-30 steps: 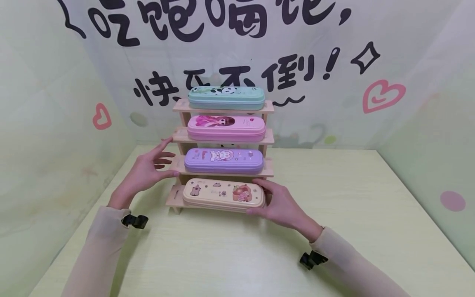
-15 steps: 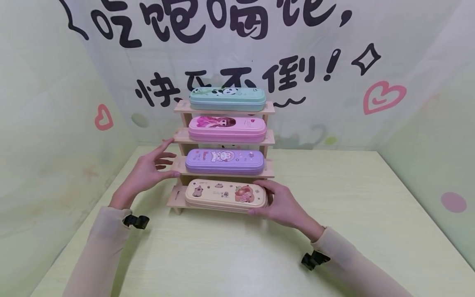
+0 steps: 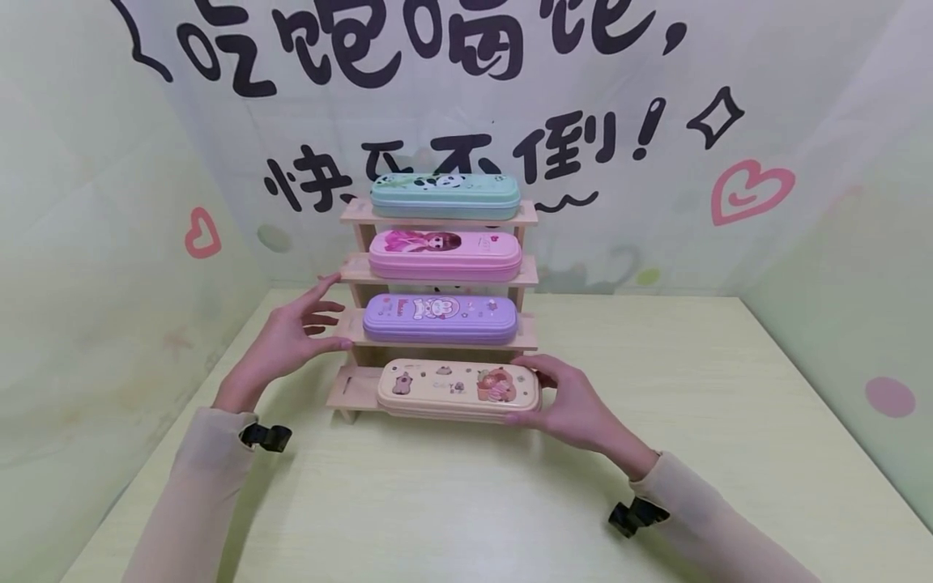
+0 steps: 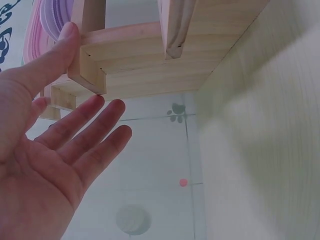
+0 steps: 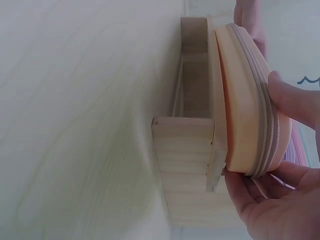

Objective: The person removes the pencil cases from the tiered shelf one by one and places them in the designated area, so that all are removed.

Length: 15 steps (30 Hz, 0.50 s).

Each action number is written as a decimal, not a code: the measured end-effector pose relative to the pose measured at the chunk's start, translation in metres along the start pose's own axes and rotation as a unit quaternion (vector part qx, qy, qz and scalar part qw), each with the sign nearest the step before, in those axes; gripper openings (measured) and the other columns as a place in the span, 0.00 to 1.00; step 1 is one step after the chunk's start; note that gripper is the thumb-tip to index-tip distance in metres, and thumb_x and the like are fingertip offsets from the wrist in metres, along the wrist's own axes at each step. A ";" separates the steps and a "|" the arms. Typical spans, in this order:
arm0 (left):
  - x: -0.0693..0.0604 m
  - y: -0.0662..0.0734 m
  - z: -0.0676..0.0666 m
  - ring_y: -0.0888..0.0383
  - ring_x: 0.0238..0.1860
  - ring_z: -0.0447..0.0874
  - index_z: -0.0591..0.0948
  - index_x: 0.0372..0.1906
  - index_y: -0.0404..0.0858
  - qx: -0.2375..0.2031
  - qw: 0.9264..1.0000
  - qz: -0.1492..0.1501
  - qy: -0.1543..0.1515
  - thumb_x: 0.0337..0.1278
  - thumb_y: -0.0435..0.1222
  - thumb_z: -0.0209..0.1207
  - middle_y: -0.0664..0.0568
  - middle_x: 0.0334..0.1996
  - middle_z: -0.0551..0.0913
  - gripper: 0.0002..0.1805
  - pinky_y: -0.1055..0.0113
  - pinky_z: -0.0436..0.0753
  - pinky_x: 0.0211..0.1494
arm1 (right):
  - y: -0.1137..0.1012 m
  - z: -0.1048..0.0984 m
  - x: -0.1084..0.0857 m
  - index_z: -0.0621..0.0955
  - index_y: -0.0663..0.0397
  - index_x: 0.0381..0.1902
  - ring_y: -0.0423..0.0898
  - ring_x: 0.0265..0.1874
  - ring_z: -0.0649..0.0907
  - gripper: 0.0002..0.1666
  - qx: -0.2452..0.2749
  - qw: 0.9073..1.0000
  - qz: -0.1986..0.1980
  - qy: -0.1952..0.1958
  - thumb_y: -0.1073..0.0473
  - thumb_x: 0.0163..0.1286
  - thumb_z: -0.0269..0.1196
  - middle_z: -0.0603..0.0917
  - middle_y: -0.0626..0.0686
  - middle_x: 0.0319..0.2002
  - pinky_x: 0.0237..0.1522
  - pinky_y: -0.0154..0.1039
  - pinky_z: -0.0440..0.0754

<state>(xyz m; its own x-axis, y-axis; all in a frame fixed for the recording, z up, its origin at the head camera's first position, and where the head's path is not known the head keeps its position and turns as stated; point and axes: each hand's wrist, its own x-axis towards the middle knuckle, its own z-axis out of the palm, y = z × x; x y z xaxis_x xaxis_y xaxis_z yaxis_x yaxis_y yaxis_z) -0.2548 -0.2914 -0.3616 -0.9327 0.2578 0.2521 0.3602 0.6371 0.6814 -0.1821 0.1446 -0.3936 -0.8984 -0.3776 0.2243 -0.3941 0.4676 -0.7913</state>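
Note:
A wooden rack (image 3: 354, 391) with stepped shelves stands on the table. On its lowest shelf lies a cream pencil case (image 3: 440, 389), shifted toward the right end; my right hand (image 3: 576, 405) grips that end between thumb and fingers. In the right wrist view the cream case (image 5: 245, 100) is slightly tilted off the shelf board, with the right hand (image 5: 280, 200) around its end. My left hand (image 3: 287, 336) touches the rack's left side, fingers spread; the left wrist view shows the left hand's (image 4: 55, 155) thumb on a shelf end.
Above the cream case, one per shelf, lie a purple case (image 3: 440, 318), a pink case (image 3: 445, 256) and a green panda case (image 3: 445, 196). A printed cloth wall (image 3: 619, 227) stands behind the table (image 3: 437, 502), with side walls left and right.
My right hand and the cream case have moved to the right along the lowest shelf, baring more of its left end. The left hand has stayed at the rack's left side.

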 end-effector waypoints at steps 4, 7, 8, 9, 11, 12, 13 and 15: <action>0.000 0.000 0.001 0.39 0.61 0.84 0.56 0.86 0.61 0.002 1.000 -0.003 0.005 0.54 0.38 0.80 0.37 0.64 0.81 0.60 0.47 0.82 0.63 | 0.004 -0.006 -0.005 0.81 0.58 0.66 0.49 0.50 0.85 0.44 -0.001 1.000 0.002 -0.003 0.53 0.52 0.86 0.84 0.53 0.59 0.53 0.51 0.84; 0.000 0.000 0.001 0.38 0.61 0.83 0.56 0.86 0.60 0.001 1.000 0.001 0.004 0.53 0.38 0.80 0.37 0.64 0.81 0.60 0.46 0.82 0.63 | 0.006 -0.011 -0.010 0.81 0.57 0.65 0.50 0.50 0.85 0.43 -0.002 1.000 0.002 -0.003 0.53 0.53 0.86 0.84 0.53 0.58 0.54 0.52 0.84; 0.000 0.000 0.001 0.37 0.61 0.83 0.55 0.86 0.60 0.000 1.000 0.002 0.003 0.54 0.38 0.80 0.37 0.64 0.81 0.60 0.46 0.82 0.63 | 0.007 -0.012 -0.011 0.82 0.58 0.65 0.50 0.50 0.85 0.43 -0.003 1.000 0.001 -0.002 0.53 0.53 0.85 0.85 0.53 0.58 0.54 0.52 0.84; 0.000 -0.001 0.001 0.36 0.61 0.83 0.55 0.86 0.60 -0.001 1.000 0.003 0.002 0.54 0.38 0.80 0.36 0.64 0.81 0.60 0.45 0.82 0.63 | 0.007 -0.014 -0.013 0.82 0.57 0.64 0.50 0.50 0.85 0.42 -0.005 1.000 0.000 -0.002 0.53 0.53 0.85 0.85 0.53 0.58 0.54 0.52 0.84; 0.000 -0.001 0.001 0.36 0.61 0.83 0.55 0.86 0.60 -0.001 1.000 0.003 0.000 0.54 0.38 0.80 0.36 0.64 0.81 0.60 0.45 0.82 0.63 | 0.008 -0.019 -0.015 0.82 0.57 0.64 0.50 0.51 0.85 0.42 -0.007 1.000 -0.004 -0.002 0.53 0.53 0.85 0.84 0.53 0.58 0.55 0.52 0.85; 0.000 -0.001 0.001 0.37 0.61 0.83 0.55 0.86 0.60 -0.001 1.000 0.002 0.001 0.54 0.38 0.80 0.37 0.64 0.81 0.60 0.45 0.82 0.63 | 0.009 -0.021 -0.016 0.82 0.57 0.64 0.50 0.51 0.85 0.42 -0.008 1.000 -0.005 -0.002 0.54 0.53 0.85 0.84 0.52 0.58 0.55 0.52 0.85; 0.000 -0.001 0.001 0.37 0.61 0.83 0.55 0.86 0.60 -0.001 1.000 0.001 0.001 0.53 0.38 0.80 0.37 0.64 0.81 0.60 0.45 0.82 0.63 | 0.009 -0.023 -0.017 0.82 0.57 0.64 0.50 0.52 0.85 0.41 -0.008 1.000 -0.006 -0.002 0.54 0.53 0.85 0.84 0.52 0.58 0.56 0.52 0.84; 0.000 -0.001 0.000 0.39 0.61 0.83 0.55 0.86 0.61 0.001 1.000 0.001 0.000 0.53 0.39 0.80 0.37 0.64 0.81 0.60 0.46 0.82 0.63 | 0.010 -0.029 -0.020 0.81 0.56 0.64 0.50 0.53 0.85 0.42 -0.010 1.000 -0.008 -0.003 0.55 0.54 0.85 0.84 0.51 0.58 0.57 0.53 0.84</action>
<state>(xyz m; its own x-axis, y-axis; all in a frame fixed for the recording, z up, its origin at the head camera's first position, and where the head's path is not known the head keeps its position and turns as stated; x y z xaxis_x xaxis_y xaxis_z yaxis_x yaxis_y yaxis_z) -0.2555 -0.2918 -0.3623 -0.9322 0.2585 0.2534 0.3617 0.6383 0.6795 -0.1742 0.1800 -0.3894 -0.8908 -0.3894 0.2341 -0.4124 0.4768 -0.7763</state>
